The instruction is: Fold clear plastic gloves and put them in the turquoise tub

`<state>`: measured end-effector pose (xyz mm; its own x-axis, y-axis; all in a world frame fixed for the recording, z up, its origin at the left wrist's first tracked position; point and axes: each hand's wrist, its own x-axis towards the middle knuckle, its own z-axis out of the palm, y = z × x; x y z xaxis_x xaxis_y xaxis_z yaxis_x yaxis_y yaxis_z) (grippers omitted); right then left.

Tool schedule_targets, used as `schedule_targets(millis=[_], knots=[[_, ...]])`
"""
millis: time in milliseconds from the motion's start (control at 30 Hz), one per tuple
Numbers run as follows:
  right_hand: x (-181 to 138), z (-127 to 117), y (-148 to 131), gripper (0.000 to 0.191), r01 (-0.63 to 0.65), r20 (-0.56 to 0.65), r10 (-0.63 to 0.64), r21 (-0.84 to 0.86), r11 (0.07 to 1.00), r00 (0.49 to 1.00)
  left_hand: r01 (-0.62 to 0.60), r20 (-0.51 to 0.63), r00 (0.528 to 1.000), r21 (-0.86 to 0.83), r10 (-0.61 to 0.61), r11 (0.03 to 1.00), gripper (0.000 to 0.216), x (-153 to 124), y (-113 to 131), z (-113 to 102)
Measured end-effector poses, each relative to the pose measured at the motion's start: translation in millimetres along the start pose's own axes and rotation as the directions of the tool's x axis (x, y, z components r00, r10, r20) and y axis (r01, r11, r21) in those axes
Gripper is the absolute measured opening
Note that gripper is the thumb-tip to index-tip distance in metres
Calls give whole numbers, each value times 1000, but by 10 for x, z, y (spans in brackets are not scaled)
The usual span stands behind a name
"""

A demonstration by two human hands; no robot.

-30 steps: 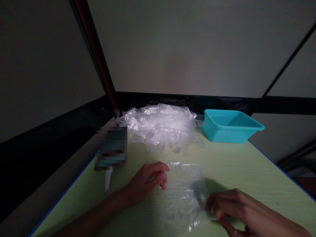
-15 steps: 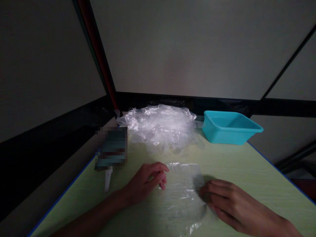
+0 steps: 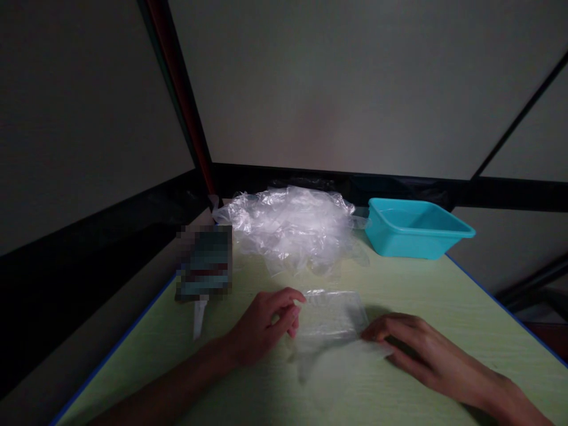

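A clear plastic glove (image 3: 331, 322) lies folded on the pale green table (image 3: 435, 296), between my two hands. My left hand (image 3: 264, 325) rests at its left edge, fingers curled, thumb and fingertips pinching the plastic against the table. My right hand (image 3: 410, 346) lies at the right edge with fingers pressed together on the folded film. Part of the glove trails toward me from under the fold.
A heap of crumpled clear plastic gloves (image 3: 290, 228) sits at the back of the table. To its right stands a turquoise plastic tub (image 3: 415, 228). A blurred-out packet (image 3: 206, 263) lies at the left edge, close to the table's blue rim.
My right hand moved up and left, carrying the glove's near part over onto itself, so the plastic now lies folded and shorter. My left hand stayed almost still.
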<state>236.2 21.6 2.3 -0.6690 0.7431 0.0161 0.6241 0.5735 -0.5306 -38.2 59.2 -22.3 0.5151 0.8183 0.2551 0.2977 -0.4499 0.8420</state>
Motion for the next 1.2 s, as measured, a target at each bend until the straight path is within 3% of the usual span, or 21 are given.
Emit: schedule_targets(millis=[167, 433, 933, 1200], knots=[[86, 76, 81, 17, -148, -129, 179, 219, 964, 975, 76, -14, 997, -57, -77, 995, 18, 19, 26, 11], [279, 257, 176, 11, -159, -224, 327, 547, 822, 918, 157, -42, 985, -176, -166, 972, 22, 46, 21, 30], [348, 314, 204, 26, -173, -327, 413, 567, 805, 850, 177, 50, 984, -147, -171, 973, 45, 28, -9, -21], [340, 313, 192, 24, -182, -329, 408, 544, 819, 852, 172, 77, 984, -179, -161, 969, 52, 15, 1, -73]])
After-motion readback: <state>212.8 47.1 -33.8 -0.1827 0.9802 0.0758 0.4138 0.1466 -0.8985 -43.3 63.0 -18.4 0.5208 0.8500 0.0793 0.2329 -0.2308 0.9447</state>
